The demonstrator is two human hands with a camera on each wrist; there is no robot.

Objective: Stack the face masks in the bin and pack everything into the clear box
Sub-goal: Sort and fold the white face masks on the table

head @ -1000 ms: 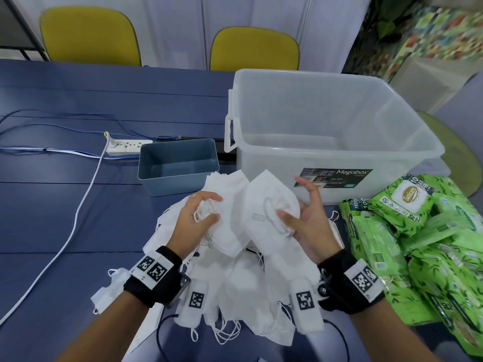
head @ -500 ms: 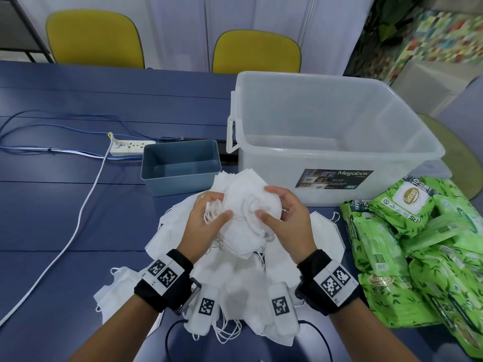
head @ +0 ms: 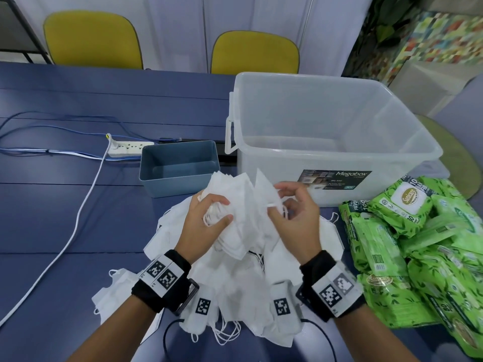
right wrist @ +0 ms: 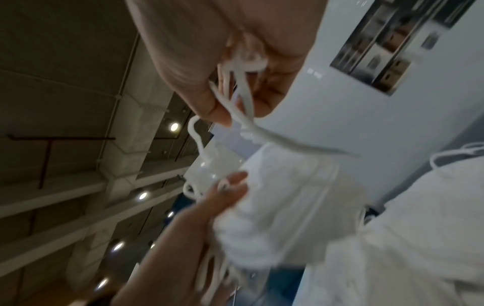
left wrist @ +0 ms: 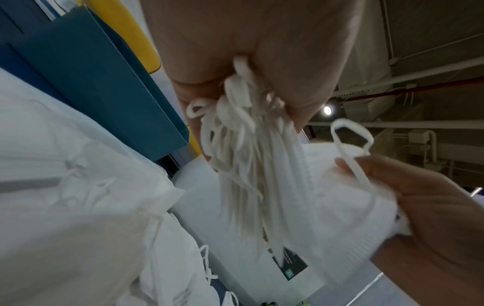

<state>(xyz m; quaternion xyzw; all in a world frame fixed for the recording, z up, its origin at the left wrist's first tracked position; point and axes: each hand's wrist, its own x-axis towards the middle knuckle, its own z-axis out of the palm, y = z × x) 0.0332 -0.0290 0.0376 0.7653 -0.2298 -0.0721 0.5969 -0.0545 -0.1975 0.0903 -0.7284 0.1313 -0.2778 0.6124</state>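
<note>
The left hand grips a stack of masks with their ear loops bunched under its thumb, held above the loose mask pile on the table. The right hand pinches one loop at the stack's right edge. The bin and clear box stand just behind; green wipe packs lie to the right.

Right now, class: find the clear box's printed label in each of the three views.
Head: label right of centre, on the box's near wall.
Left wrist: label low, centre, below the dangling ear loops.
Right wrist: label top right, blurred.
Shared landmark: the mask stack.
</note>
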